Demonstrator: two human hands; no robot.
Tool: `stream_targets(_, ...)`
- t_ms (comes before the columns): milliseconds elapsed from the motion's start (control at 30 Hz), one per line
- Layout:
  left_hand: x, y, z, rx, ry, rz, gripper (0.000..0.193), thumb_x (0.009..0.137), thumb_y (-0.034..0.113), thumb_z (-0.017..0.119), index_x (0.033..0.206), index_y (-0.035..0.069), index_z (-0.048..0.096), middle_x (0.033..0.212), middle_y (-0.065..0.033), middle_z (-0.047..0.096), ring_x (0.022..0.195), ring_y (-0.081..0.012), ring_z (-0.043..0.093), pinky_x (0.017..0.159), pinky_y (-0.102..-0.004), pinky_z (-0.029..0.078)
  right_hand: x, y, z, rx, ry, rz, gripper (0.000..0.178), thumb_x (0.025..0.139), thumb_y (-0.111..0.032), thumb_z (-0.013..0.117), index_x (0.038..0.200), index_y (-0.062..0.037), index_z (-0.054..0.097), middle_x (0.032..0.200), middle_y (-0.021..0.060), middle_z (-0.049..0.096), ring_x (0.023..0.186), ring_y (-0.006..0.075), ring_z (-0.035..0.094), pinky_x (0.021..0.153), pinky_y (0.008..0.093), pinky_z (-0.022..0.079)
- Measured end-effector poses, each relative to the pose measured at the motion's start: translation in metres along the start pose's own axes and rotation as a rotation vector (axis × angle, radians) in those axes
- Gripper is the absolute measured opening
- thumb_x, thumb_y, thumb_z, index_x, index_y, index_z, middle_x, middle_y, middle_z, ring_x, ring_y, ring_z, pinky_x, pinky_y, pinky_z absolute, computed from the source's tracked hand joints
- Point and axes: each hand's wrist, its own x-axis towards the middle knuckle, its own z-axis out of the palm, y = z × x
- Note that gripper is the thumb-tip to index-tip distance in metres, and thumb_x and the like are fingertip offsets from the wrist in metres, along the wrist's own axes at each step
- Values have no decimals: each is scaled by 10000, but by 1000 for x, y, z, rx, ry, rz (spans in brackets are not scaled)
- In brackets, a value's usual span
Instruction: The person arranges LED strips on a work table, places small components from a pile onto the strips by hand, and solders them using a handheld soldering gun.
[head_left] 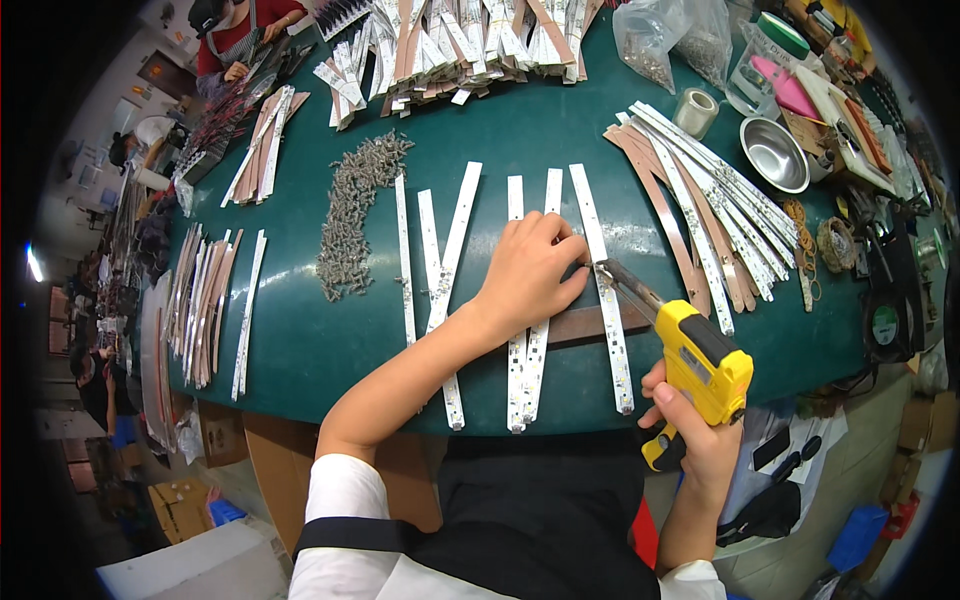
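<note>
My right hand grips a yellow and black soldering gun by its handle. The gun's dark tip meets a white LED strip board lying lengthwise in front of me. Just left of that board, my left hand has its fingers bent and pinched together; whatever is in them is hidden. Under this hand lie two more LED strip boards, close together. A dark flat bar runs crosswise beneath the boards. Further left, several similar strips lie at slants.
A pile of small metal parts covers the mat to the left. Bundled strips lie at the far left, at the back and at right. A steel bowl, a tape roll and plastic bags stand back right. Another person sits across, at left.
</note>
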Motion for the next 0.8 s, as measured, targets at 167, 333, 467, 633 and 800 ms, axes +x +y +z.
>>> stream_targets(167, 1, 1, 0, -2, -12, 2, 101, 717, 127, 701, 800, 106, 649, 860, -36, 554, 831, -227, 524, 738, -356, 384, -2, -1, 2, 88, 80, -74, 311, 796, -6, 674, 1092, 49, 596, 832, 95, 628, 578, 114, 573, 489, 235, 491)
stream_targets(333, 1, 1, 0, 2, -23, -2, 100, 719, 131, 700, 802, 105, 649, 861, -39, 555, 842, -228, 523, 743, -358, 385, 2, 2, -2, 52, 1, -38, 304, 796, -4, 674, 1086, 50, 598, 828, 95, 627, 579, 112, 572, 484, 234, 490)
stream_targets(467, 1, 2, 0, 7, -20, 3, 100, 721, 136, 698, 802, 104, 649, 866, -41, 555, 854, -228, 522, 752, -358, 385, 0, -1, -5, 19, -10, 10, 328, 795, -2, 674, 1106, 53, 585, 834, 99, 629, 571, 114, 570, 485, 232, 490)
stream_targets(633, 2, 2, 0, 12, -41, 2, 100, 729, 145, 697, 808, 104, 653, 872, -42, 557, 857, -228, 522, 763, -355, 387, -3, 1, -14, 142, 65, -109, 415, 787, 17, 650, 1185, 44, 541, 872, 122, 628, 691, 149, 601, 510, 242, 508)
stream_targets(800, 3, 0, -20, 38, -94, 13, 145, 734, 158, 701, 861, 104, 655, 891, -45, 566, 883, -237, 525, 785, -362, 397, 5, 17, -27, 349, 66, -220, 485, 817, -71, 608, 1267, 38, 464, 983, 143, 589, 892, 198, 583, 720, 308, 543)
